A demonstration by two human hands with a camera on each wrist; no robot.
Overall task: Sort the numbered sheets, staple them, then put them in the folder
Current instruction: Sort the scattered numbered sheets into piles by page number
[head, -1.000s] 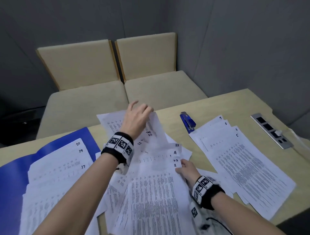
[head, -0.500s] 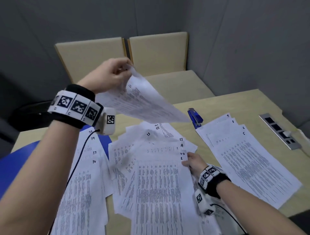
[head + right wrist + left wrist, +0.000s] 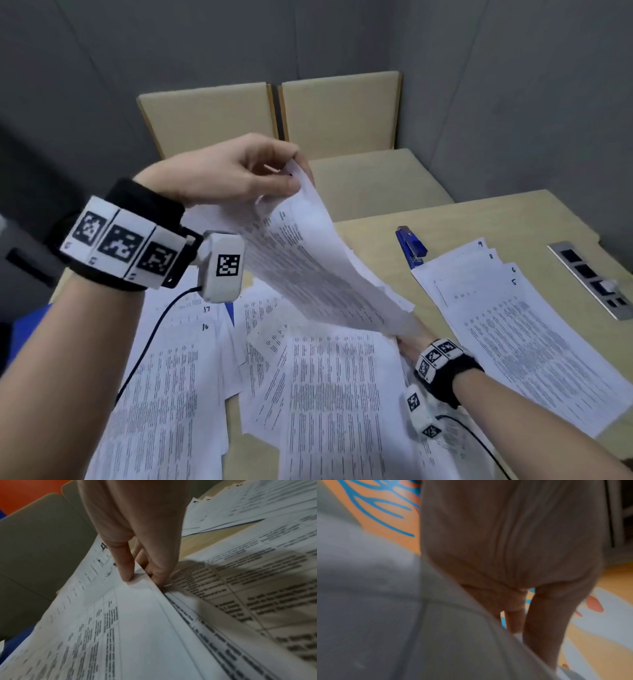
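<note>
My left hand [image 3: 289, 174] is raised above the table and pinches the top corner of one printed sheet [image 3: 308, 267], which hangs down to the right. In the left wrist view, the hand [image 3: 530, 615] and the sheet [image 3: 385, 601] are blurred. My right hand [image 3: 409, 342] is at the right edge of the loose middle pile [image 3: 329, 394], partly hidden by the lifted sheet. The right wrist view shows the right hand [image 3: 142, 573] with one finger on top of the pile's sheets [image 3: 137, 628] and the others tucked under their edge. A blue stapler [image 3: 411, 246] lies behind them.
A pile numbered 16 and 17 [image 3: 164, 377] lies on the open blue folder [image 3: 24, 329] at the left. Another pile numbered 5 to 9 [image 3: 531, 342] lies at the right, beside a metal socket strip [image 3: 592, 277]. Beige seats [image 3: 342, 113] stand behind the table.
My left hand took one sheet from the far side of the middle pile and lifted it up and closer to me. My right hand stayed at the pile's edge.
</note>
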